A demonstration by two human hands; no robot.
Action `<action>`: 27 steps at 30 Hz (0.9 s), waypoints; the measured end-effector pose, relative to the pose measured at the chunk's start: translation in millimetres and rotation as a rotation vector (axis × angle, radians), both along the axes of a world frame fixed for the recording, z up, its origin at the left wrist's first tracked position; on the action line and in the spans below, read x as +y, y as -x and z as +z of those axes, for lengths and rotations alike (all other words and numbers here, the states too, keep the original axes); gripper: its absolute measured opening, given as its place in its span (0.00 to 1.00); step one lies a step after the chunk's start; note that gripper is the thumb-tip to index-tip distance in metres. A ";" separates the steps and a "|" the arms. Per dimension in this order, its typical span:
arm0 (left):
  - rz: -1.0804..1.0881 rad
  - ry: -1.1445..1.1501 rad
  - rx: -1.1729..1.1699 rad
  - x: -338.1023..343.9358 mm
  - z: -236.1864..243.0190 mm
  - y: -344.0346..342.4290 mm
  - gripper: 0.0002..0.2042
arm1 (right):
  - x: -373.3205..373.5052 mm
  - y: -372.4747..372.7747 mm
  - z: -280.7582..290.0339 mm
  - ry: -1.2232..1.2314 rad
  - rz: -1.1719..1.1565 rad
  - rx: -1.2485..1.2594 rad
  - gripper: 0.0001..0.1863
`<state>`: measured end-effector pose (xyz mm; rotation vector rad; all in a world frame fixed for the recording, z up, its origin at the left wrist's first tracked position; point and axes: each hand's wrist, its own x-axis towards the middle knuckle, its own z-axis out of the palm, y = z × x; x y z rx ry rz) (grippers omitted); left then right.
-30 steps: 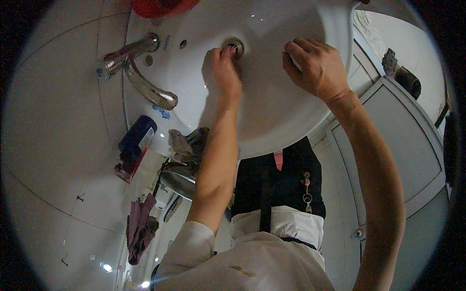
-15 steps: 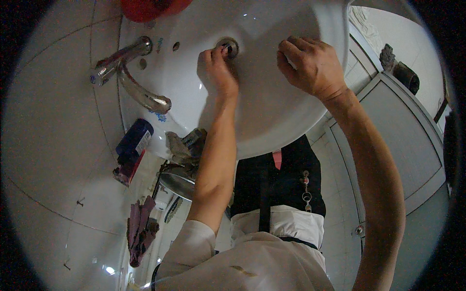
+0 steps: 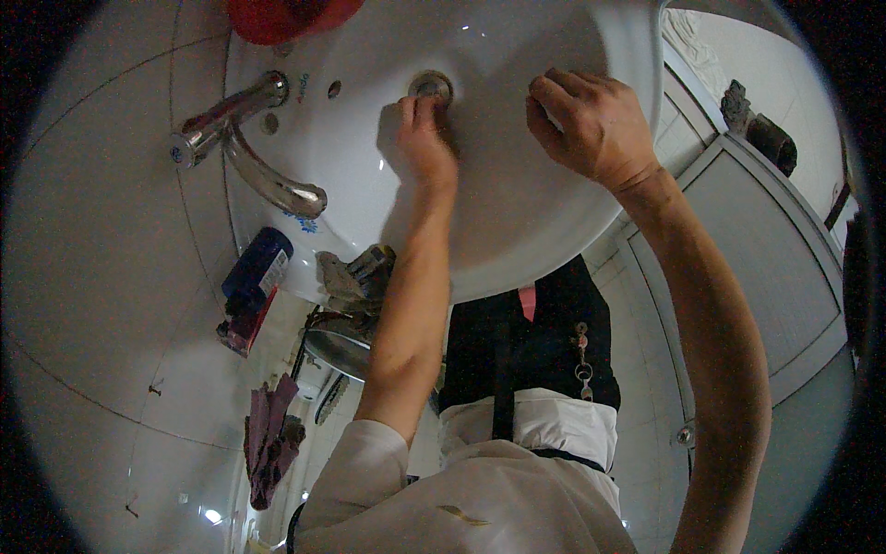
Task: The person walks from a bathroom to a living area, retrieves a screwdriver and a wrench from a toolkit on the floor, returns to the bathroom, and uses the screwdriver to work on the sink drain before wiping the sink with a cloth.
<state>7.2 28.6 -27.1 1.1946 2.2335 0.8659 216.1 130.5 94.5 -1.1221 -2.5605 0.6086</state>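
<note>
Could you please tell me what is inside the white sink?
In the sink, the left hand is at the round metal drain; the right hand, curled, is over its right part. Each hand hides the surface beneath it; whether either holds anything cannot be seen.

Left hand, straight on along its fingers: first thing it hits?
The round drain in the basin: the left hand's fingertips overlap its near edge in the picture. Whether they touch it or hover just above is hard to tell from this one view.
</note>
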 end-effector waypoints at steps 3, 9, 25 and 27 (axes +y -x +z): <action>0.070 -0.080 -0.149 -2.4 -8.7 -3.8 0.08 | 0.9 1.5 -1.5 -0.023 0.001 0.019 0.06; 0.058 -0.071 -0.001 6.8 16.3 -9.6 0.08 | -1.0 -2.8 -3.7 -0.005 -0.002 0.008 0.06; 0.036 -0.116 0.088 -4.3 -8.1 -1.4 0.07 | 1.2 1.8 -2.6 -0.012 -0.010 0.037 0.05; 0.053 -0.087 0.005 -3.8 -5.7 -3.1 0.08 | 2.3 0.6 -0.4 -0.017 -0.005 0.027 0.05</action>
